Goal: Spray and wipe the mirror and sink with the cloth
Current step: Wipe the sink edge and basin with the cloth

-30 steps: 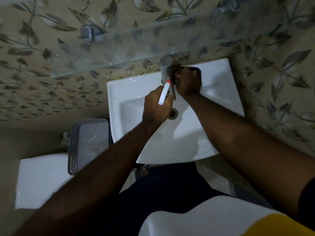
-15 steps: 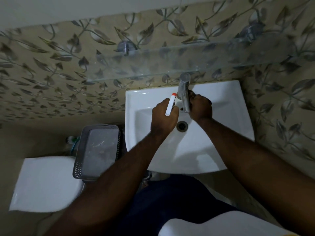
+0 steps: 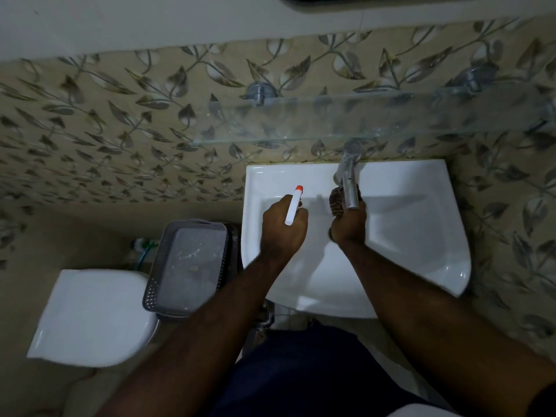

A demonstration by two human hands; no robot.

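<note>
Head view shows my left hand point(image 3: 282, 227) gripping the spray bottle point(image 3: 293, 205) nozzle-forward over the sink point(image 3: 421, 236) — my right hand point(image 3: 349, 224) bunches the cloth point(image 3: 336, 201) beneath the tap point(image 3: 349, 185), ready for wiping

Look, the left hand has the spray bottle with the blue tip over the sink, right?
Nearly. The head view shows the left hand holding the spray bottle over the sink, but the tip is red-orange, not blue.

Glossy white ceramic sink point(image 3: 406, 236); brushed metal tap point(image 3: 349, 182); clear glass shelf point(image 3: 361, 121) on metal brackets; matt perforated grey plastic basket point(image 3: 186, 266); smooth white plastic spray bottle point(image 3: 293, 207); dark woven cloth point(image 3: 336, 201).
</note>
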